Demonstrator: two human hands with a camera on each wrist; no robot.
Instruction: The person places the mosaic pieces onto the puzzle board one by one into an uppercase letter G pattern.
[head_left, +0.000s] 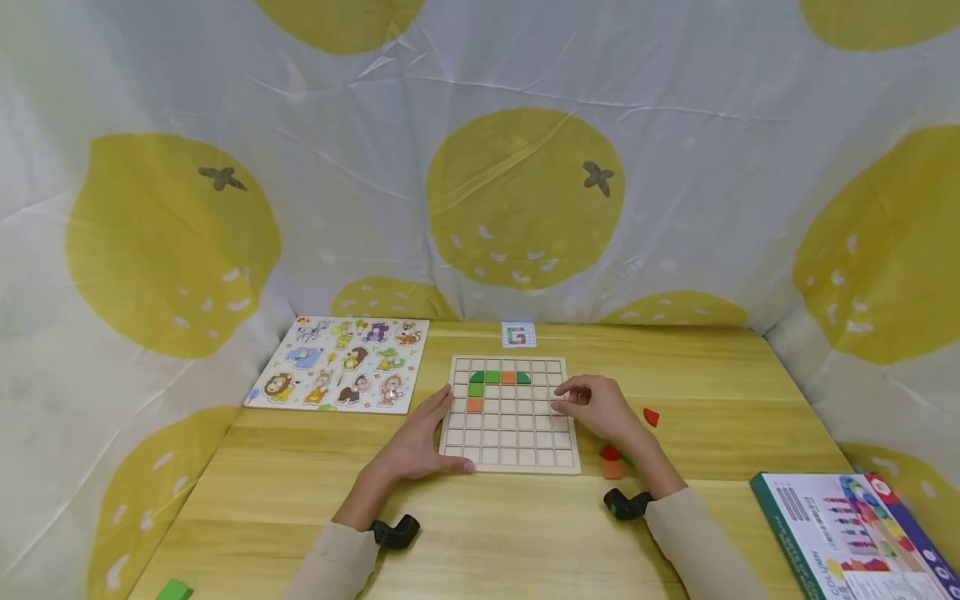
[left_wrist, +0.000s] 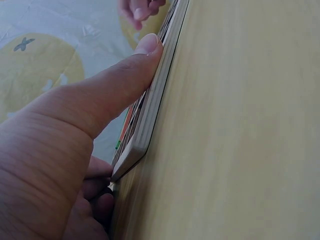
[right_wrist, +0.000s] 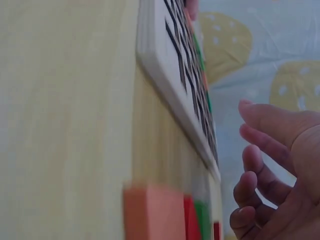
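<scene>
In the centre of the frame, our left hand [head_left: 415, 444] holds the grid board [head_left: 509, 418] at its lower-left corner; our right hand [head_left: 600, 407], loosely bent and seemingly empty, hovers over its right edge. We judge the board light and stiff, best gripped by its edges.

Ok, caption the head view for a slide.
Left hand holding the corner of a gridded board, right hand at its right side, green and orange tiles forming a bent line.

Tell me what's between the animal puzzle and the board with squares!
A strip of bare wooden table, and lower down, part of the left hand, which grips the board. The head view shows it.
</scene>
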